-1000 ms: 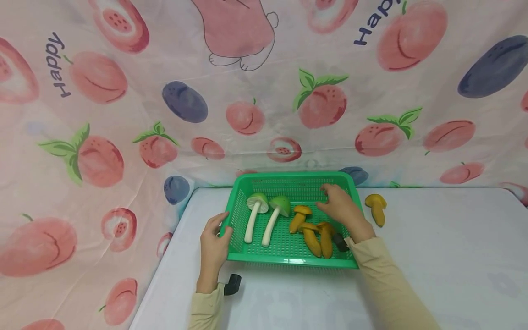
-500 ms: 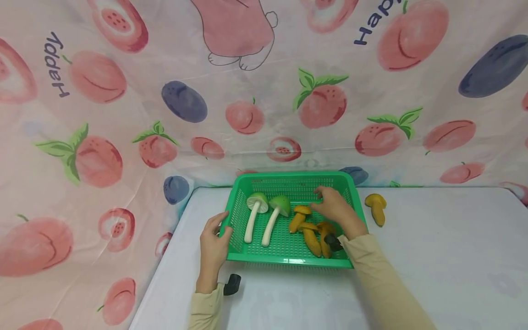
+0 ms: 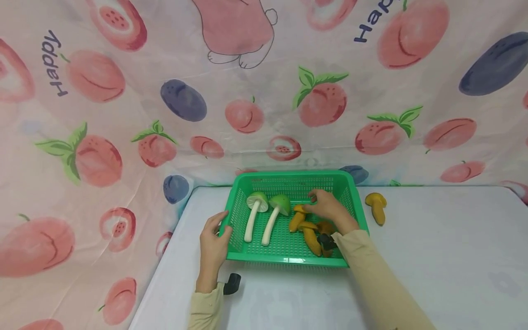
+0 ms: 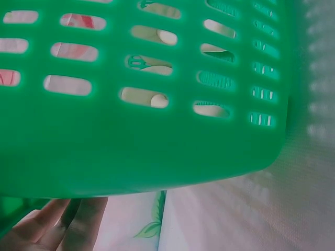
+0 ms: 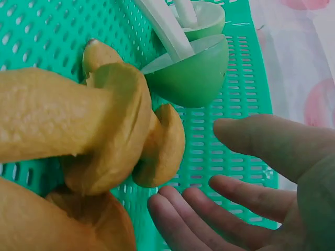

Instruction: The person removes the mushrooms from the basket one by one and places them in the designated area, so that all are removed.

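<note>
Hovering inside the green basket (image 3: 284,261), R hand (image 3: 328,207) has thumb & fingers apart w/ nothing held, just beside the rearmost of 3 yellow mushrooms (image 3: 296,222). L hand (image 3: 213,245) is at the basket's L side; we can't tell if it's gripping. We see 2 green-capped mushrooms (image 3: 280,205) L of the yellow trio, & another yellow mushroom (image 3: 377,210) on the white table (image 3: 445,256), R of basket.

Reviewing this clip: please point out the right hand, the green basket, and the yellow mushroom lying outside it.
Right hand (image 3: 330,207): head view, on the back of the hand.
Green basket (image 3: 264,258): head view, on the near rim.
Yellow mushroom (image 3: 377,212): head view, on the stem below the cap.
</note>
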A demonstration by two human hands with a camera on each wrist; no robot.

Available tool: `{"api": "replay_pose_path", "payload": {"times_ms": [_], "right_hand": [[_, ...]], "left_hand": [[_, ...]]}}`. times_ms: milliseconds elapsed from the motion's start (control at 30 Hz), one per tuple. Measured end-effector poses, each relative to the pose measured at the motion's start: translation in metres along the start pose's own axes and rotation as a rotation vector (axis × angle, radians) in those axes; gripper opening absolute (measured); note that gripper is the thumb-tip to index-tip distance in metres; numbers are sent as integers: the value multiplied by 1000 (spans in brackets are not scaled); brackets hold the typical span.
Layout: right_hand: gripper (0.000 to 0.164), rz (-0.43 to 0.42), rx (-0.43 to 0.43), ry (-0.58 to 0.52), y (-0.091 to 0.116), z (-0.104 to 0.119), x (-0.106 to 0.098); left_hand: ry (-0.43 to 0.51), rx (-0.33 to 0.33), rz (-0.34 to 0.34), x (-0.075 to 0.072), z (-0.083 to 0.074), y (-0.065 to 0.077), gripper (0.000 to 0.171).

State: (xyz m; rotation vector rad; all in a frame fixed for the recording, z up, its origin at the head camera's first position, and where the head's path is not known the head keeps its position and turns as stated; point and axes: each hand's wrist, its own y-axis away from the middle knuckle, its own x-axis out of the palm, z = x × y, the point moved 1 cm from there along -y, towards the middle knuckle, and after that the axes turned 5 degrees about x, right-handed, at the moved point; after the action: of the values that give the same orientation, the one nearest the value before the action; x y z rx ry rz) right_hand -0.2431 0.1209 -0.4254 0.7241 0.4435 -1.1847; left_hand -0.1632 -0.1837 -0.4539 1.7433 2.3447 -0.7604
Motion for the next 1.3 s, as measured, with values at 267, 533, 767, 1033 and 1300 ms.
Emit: {"api": "replay_pose_path", "payload": {"times_ms": [267, 533, 767, 1033, 1300], "right_hand": [[54, 16, 9, 0, -6, 4, 4], [53, 45, 46, 11, -11, 6, 8], [48, 66, 50, -2, -15, 4, 12], [44, 84, 46, 29, -18, 0, 12], [41, 86, 43, 23, -17, 1, 12]], "left_hand": [[-7, -2, -14, -1, -1, 0, 41], [-3, -22, -4, -1, 1, -1, 41], [0, -23, -2, -1, 0, -1, 41], [3, -13, -5, 1, -1, -1, 41], [1, -10, -5, 1, -1, -1, 41]]}}
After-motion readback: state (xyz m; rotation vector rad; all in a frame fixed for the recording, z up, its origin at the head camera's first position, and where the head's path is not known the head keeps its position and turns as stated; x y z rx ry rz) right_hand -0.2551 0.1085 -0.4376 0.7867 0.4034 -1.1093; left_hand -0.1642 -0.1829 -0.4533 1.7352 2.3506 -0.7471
